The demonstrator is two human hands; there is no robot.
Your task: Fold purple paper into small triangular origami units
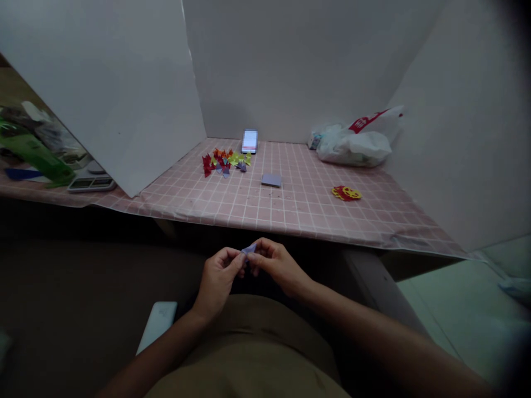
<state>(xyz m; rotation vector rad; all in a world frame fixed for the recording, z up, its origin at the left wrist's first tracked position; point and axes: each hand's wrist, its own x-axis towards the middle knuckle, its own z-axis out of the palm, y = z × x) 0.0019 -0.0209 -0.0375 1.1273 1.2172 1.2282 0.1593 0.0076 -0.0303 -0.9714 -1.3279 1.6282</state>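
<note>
Between my two hands is a small folded piece of lilac paper [249, 250], held above my lap and in front of the table's near edge. My left hand [219, 276] pinches its left side between thumb and fingers. On the other side, my right hand [277, 264] is closed on it, thumb toward me. A square stack of lilac paper [271, 180] lies on the table beyond my hands. To its left sits a pile of small folded paper pieces [224, 161] in red, orange, yellow and lilac.
A lit phone [249, 141] stands by the back panel. Yellow and red cut-out shapes [347, 193] lie on the checked tablecloth [298, 215], right of the stack. A white plastic bag [354, 146] rests at the back right. White panels [136, 88] border the table. A white rectangular device [158, 323] lies beside my left forearm.
</note>
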